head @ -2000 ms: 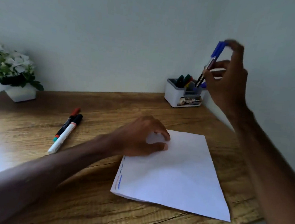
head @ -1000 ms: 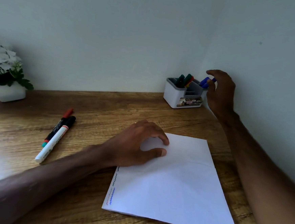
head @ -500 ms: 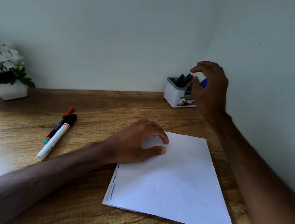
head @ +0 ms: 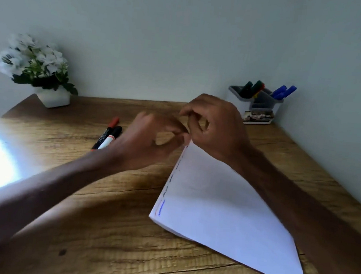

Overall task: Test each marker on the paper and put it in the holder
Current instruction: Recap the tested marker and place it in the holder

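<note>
Far to the left of both hands, the potted plant (head: 38, 69) stands at the back corner of the desk (head: 112, 228). Just left of the left hand (head: 151, 141) lie two markers side by side and touching: a red-capped marker (head: 109, 129) and a black-capped marker (head: 110, 137). Their long axes run from near-left to far-right, caps pointing away toward the wall; the near ends are hidden behind the left wrist. Half a second ago the left hand lay flat on the paper (head: 223, 209); now it is lifted, blurred, fingers loosely curled and holding nothing. The right hand (head: 217, 126), which was up beside the holder (head: 255, 106) then, now sits above the paper's far corner, close beside the left hand, fingers curled, with nothing visible in its grasp. The paper's left edge carries short squiggles. Behind and right of the right hand, the holder keeps green, red and blue markers, caps up and leaning right.
</note>
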{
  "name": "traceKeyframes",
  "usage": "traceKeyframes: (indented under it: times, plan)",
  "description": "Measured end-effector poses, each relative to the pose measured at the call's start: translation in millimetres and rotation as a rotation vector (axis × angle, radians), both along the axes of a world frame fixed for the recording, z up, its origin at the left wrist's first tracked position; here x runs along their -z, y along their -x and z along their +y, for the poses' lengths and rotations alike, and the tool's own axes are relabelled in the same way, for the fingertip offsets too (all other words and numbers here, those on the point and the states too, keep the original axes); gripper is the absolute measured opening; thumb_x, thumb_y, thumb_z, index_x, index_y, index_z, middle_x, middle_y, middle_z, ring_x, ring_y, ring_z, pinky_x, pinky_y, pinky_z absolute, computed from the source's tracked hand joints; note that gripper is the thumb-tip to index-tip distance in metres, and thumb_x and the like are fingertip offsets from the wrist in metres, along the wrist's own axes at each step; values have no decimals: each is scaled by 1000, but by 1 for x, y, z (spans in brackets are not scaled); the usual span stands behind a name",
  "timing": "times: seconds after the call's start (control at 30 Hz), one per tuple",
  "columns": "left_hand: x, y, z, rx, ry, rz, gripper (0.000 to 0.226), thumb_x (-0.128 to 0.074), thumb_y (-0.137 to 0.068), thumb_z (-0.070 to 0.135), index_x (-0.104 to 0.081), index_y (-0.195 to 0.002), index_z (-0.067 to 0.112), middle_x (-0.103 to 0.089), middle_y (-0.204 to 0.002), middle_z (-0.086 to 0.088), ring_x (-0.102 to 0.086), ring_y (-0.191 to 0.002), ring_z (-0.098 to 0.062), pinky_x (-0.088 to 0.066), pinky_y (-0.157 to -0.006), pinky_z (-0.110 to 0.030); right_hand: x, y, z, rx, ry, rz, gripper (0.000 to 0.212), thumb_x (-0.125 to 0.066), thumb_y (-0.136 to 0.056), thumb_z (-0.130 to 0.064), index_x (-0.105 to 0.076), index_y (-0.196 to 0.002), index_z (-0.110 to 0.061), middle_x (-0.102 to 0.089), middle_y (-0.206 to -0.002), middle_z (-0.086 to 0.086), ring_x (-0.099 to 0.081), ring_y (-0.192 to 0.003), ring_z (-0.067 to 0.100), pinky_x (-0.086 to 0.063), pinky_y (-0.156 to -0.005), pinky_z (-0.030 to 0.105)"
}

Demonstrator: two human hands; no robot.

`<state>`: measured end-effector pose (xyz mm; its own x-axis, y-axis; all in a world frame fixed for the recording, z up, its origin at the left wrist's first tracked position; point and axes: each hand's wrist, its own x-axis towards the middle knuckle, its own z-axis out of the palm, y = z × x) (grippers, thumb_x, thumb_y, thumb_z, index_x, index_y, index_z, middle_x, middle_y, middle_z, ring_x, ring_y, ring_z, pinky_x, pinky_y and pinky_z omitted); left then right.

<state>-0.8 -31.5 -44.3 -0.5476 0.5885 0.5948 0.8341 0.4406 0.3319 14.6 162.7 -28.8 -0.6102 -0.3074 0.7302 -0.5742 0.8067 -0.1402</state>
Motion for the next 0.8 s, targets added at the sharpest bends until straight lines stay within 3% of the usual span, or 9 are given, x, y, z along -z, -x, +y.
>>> traceKeyframes:
  times: [0.17,0.23,0.3,0.4,0.5,0.6,0.73,0.8]
  plan:
    - [8,-2,-46,-280,31,34,11,-72,-94,25,-82,-95,20,-78,-101,10,-59,-72,13,-39,-68,-1,4,-3,-8,-85,-8,-122,18,-62,-86,-8,-77,-91,-17,-75,-84,-6,-67,-70,11,-55,-63,31]
    - [11,-1,-61,-387,69,34,9,-73,-92,22,-81,-95,20,-78,-98,7,-57,-74,7,-39,-71,-10,6,-4,-11,-101,6,-170,20,-61,-86,-7,-78,-91,-17,-77,-83,-8,-68,-68,10,-50,-60,17]
    - [12,1,-72,-474,100,11,12,-72,-89,21,-79,-100,20,-78,-94,4,-66,-82,-10,-46,-75,-25,7,-4,-13,-96,21,-188,22,-60,-88,-6,-78,-93,-18,-77,-85,-9,-69,-69,10,-45,-58,10]
    - [10,3,-81,-567,181,-69,25,-74,-86,27,-73,-107,13,-76,-100,-4,-70,-94,-26,-55,-81,-38,8,-3,-13,-95,38,-182,21,-61,-90,-8,-79,-95,-17,-79,-87,-8,-70,-70,10,-52,-62,19]
    - [8,2,-86,-616,238,-171,37,-76,-85,37,-68,-108,8,-72,-105,-9,-67,-94,-29,-59,-77,-46,9,-1,-11,-82,20,-168,20,-62,-89,-8,-80,-94,-17,-79,-88,-8,-71,-71,10,-57,-67,28]
    - [3,1,-89,-621,244,-211,52,-78,-82,47,-61,-112,8,-69,-105,-7,-65,-94,-27,-57,-75,-44,10,-1,-9,-80,-57,-124,21,-62,-86,-4,-79,-94,-15,-79,-88,-6,-72,-75,13,-58,-67,34]
    - [-9,1,-94,-622,300,-231,37,-79,-86,40,-69,-96,7,-72,-90,-9,-69,-78,-26,-53,-59,-31,9,-4,-15,-151,-143,-60,21,-63,-83,2,-78,-91,-10,-78,-89,-1,-71,-74,18,-53,-61,30]
    - [-10,3,-98,-635,351,-248,33,-79,-86,42,-69,-90,10,-71,-86,-8,-69,-76,-26,-52,-58,-32,11,-5,-19,-194,-170,-42,21,-65,-81,5,-77,-89,-9,-76,-88,2,-70,-73,19,-51,-60,29]
